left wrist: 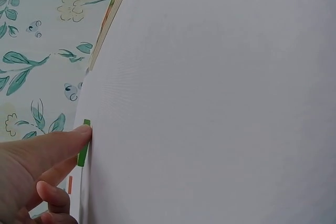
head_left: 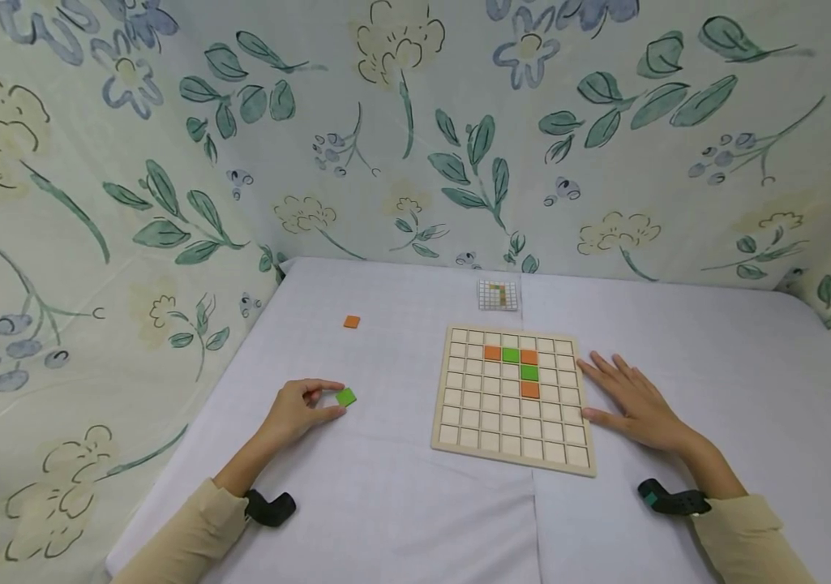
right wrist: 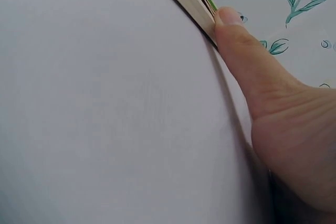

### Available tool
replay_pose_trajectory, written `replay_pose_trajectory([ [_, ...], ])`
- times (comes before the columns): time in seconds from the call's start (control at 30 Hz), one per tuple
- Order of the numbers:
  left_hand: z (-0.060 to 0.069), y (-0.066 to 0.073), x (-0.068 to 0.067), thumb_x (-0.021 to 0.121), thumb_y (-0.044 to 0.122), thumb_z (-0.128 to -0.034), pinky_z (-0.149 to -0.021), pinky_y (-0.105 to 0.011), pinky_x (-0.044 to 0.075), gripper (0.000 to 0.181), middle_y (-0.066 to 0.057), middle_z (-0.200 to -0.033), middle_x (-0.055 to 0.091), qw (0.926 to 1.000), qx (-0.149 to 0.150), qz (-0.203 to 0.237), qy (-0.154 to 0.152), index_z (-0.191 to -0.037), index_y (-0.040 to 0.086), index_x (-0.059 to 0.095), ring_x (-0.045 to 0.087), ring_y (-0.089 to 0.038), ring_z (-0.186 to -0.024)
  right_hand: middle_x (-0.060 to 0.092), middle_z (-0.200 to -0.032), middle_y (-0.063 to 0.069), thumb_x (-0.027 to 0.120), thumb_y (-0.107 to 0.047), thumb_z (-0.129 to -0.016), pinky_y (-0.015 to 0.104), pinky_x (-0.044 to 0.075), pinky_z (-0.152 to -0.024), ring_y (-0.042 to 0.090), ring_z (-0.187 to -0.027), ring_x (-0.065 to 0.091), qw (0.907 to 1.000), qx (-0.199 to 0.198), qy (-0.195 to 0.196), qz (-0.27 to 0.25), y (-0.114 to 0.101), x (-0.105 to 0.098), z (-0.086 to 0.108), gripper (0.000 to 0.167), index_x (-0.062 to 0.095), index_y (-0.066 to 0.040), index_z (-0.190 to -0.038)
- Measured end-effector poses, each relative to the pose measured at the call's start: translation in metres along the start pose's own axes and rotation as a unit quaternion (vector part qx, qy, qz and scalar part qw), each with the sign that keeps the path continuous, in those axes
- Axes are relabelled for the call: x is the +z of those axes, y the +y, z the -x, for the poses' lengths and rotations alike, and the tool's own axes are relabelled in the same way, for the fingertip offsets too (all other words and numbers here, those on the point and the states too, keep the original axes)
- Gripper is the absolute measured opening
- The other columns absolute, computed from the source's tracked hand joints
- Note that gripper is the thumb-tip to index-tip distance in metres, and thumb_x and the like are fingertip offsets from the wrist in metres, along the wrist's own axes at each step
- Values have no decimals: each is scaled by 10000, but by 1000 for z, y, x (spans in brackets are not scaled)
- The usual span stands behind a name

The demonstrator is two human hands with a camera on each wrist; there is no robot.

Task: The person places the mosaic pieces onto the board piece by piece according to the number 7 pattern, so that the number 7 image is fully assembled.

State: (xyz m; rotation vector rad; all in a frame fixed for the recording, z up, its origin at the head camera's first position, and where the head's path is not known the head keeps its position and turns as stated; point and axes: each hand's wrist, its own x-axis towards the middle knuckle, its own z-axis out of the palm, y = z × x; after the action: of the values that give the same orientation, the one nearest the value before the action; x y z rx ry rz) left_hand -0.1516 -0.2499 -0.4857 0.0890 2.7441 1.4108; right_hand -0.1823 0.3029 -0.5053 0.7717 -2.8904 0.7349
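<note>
Left of the board, my left hand (head_left: pixel 300 412) pinches a green square tile (head_left: pixel 345 397) between thumb and finger, at the tabletop. In the left wrist view the tile (left wrist: pixel 84 143) shows edge-on at the thumb tip. My right hand (head_left: pixel 632 403) lies with fingers extended against the right edge of a wooden grid board (head_left: pixel 473 414); its thumb (right wrist: pixel 236 35) touches that edge in the right wrist view. On the board, orange and green tiles alternate in a short row, then turn downward from the right end, finishing with an orange tile (head_left: pixel 529 390).
A loose orange tile (head_left: pixel 352 322) lies farther back on the left. Behind the board is a small pattern card (head_left: pixel 498 295) showing a coloured grid. A white cloth (head_left: pixel 400 503) with creases covers the table, and a floral curtain (head_left: pixel 386 162) hangs behind and to the left.
</note>
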Motion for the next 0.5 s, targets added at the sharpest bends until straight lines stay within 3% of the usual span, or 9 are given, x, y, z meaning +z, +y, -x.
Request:
replay_pose_trajectory([
  [0.5,0,-3,3,840,177,-822,-623,-250,303,305,-20,-735,430,9998,15,-182,-70,-1100,78,763,382,-143,-709,200,-1600,249,702,-366,-921,651,-20,-1124,491,-1465,45,10000,13,-4,-23,1,1,1,799,303,-142,-1577],
])
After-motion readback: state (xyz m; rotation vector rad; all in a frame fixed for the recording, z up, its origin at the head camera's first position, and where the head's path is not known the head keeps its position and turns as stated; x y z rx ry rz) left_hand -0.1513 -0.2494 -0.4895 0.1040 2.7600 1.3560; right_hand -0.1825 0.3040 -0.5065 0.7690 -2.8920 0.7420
